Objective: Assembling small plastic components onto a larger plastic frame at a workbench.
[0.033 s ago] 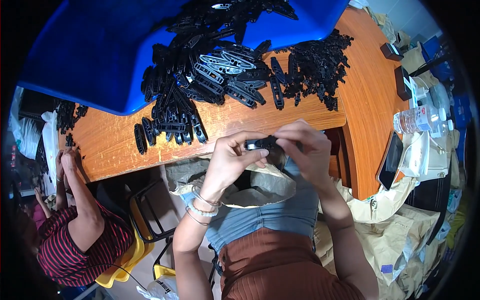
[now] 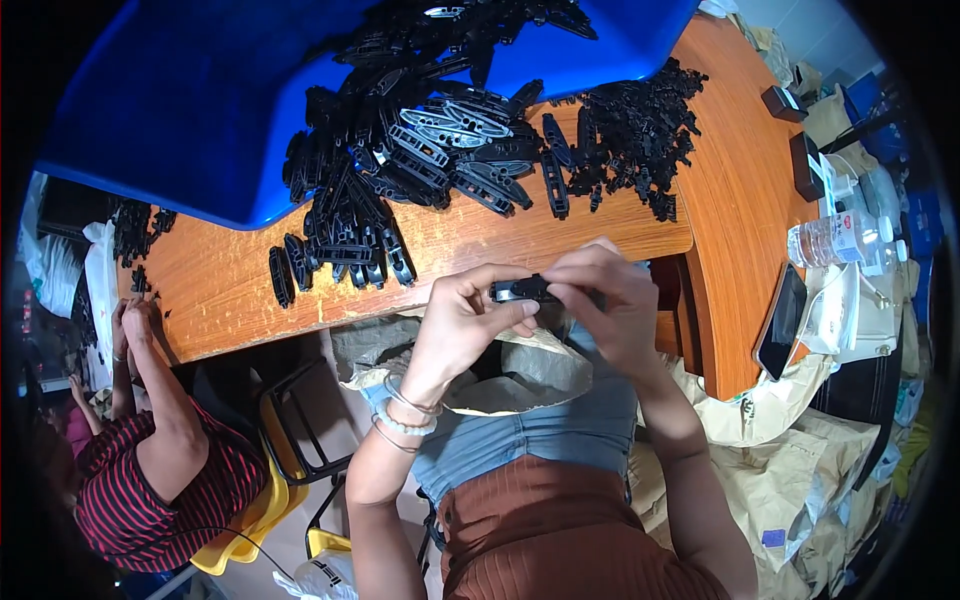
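Observation:
Over my lap, just off the table's front edge, my left hand (image 2: 463, 318) pinches a black plastic part (image 2: 516, 289) between thumb and fingers. My right hand (image 2: 612, 298) is closed at the part's right end, its thumb and fingertips pressed together there. Whatever small piece those fingertips hold is mostly hidden. Below both hands, an open brown paper bag (image 2: 545, 385) rests on my lap. Ahead lies a heap of long black plastic parts (image 2: 400, 150), with a pile of smaller black pieces (image 2: 640, 125) to its right.
A large blue bin (image 2: 190, 120) tips toward the wooden table (image 2: 480, 240), its parts spilling out. To the right are a phone (image 2: 780, 322), a plastic bottle (image 2: 835, 240) and paper bags (image 2: 790, 480). At left, a person in a striped shirt (image 2: 165, 480) sits at the table.
My right hand has shifted slightly left, and its fingertips have drawn in around the part's end. My left hand stays in place.

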`<state>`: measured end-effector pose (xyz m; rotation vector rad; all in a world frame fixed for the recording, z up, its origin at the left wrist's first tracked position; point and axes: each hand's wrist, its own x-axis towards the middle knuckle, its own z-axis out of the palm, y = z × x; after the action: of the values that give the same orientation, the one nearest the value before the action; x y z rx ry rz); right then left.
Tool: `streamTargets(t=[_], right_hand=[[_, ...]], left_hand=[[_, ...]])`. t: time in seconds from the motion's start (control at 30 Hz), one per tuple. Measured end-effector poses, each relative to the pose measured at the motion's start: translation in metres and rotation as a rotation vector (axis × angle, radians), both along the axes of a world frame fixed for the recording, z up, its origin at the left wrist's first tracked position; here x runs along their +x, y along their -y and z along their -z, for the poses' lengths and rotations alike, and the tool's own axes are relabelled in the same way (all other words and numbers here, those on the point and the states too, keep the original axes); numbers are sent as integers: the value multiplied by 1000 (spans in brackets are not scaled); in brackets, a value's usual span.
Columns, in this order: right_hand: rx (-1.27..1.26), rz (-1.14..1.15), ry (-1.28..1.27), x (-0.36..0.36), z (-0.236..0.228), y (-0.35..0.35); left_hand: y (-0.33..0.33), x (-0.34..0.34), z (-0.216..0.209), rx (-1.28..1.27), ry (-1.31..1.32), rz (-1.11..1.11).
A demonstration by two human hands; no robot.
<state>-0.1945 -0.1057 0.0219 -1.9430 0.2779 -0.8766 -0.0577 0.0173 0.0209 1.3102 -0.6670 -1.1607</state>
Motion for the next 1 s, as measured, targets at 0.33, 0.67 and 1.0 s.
streamTargets(t=[0.33, 0.67, 1.0], right_hand=[[-164, -46, -20, -6, 2, 0], [610, -260, -282, -16, 9, -7], [-201, 363, -239, 6, 27, 48]], left_hand=[[-3, -7, -4, -45, -37, -102], [-10, 11, -8, -25, 160, 98], [57, 49, 17, -19, 1708, -64]])
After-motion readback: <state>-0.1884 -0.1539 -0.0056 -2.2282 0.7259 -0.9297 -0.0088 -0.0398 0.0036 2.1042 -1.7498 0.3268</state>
